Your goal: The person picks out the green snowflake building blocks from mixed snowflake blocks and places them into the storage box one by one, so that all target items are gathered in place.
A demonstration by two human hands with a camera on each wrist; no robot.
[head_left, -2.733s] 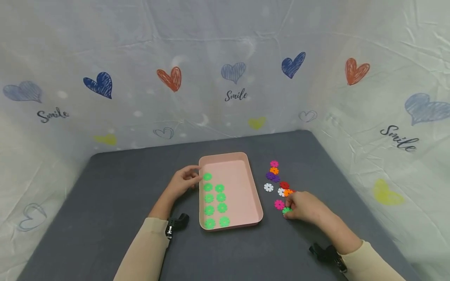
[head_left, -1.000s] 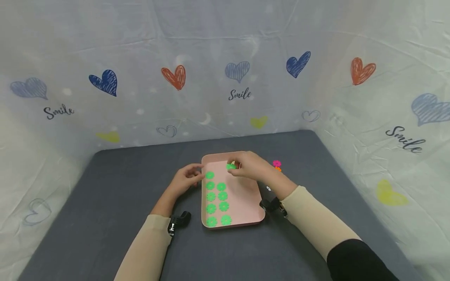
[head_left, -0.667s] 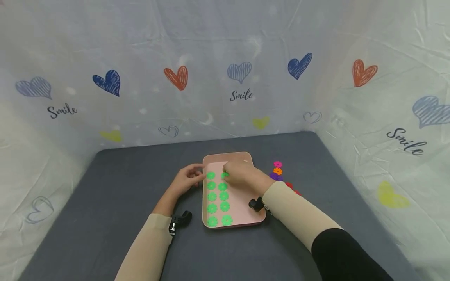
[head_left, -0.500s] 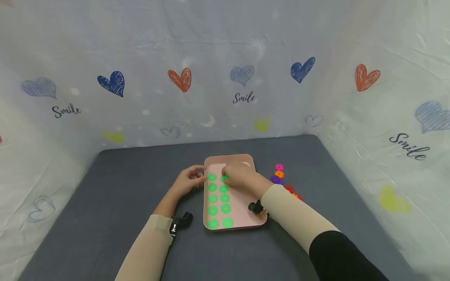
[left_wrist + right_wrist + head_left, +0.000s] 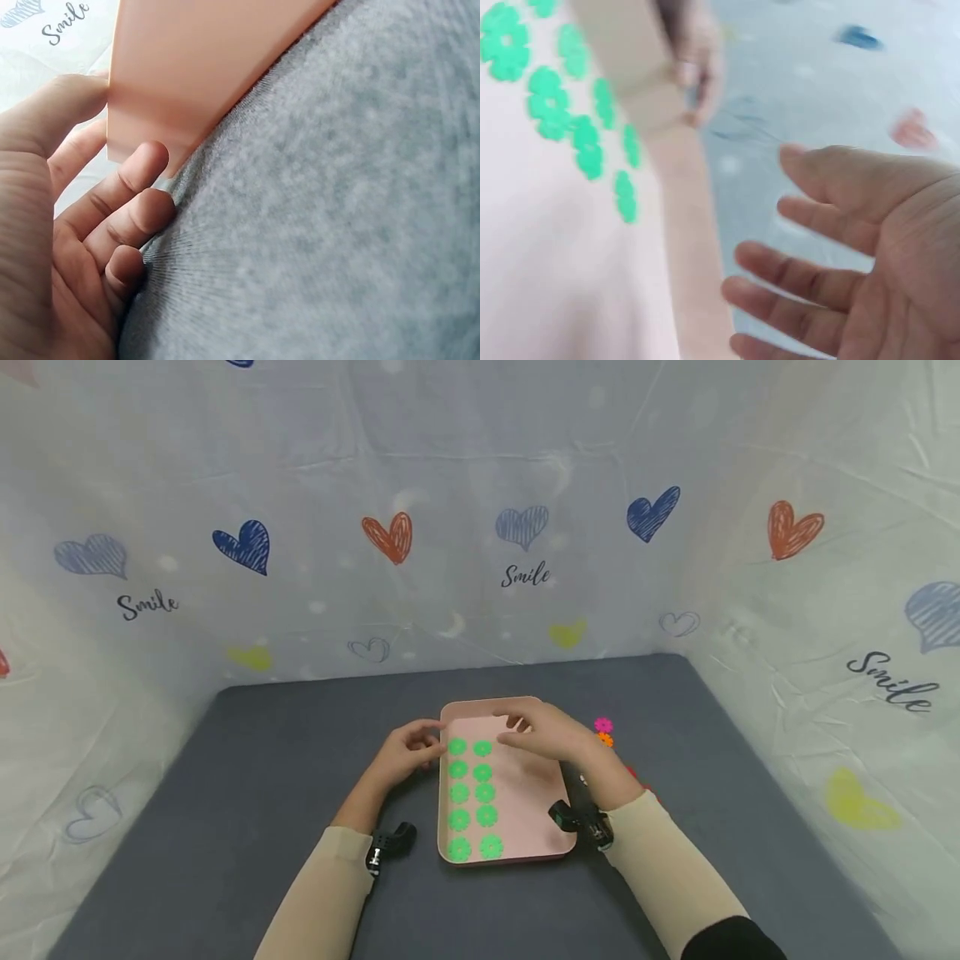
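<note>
A shallow pink tray lies on the grey table, with two columns of flat green flower-shaped discs along its left side. My left hand holds the tray's left rim; in the left wrist view the thumb and one fingertip pass over the edge, and the other fingers lie loosely bent outside the wall. Above the tray's far right part is my right hand, its fingers spread and holding nothing. The right wrist view shows that hand blurred and apart from the green discs.
Right of the tray are a pink flower disc, an orange one and a bit of red; my right arm hides others. A white curtain printed with hearts stands behind and beside the grey table.
My right hand brought a green disc from the right-hand group to the far end of the second column, let it go there, and has lifted rightward. The left hand stays at the rim.
</note>
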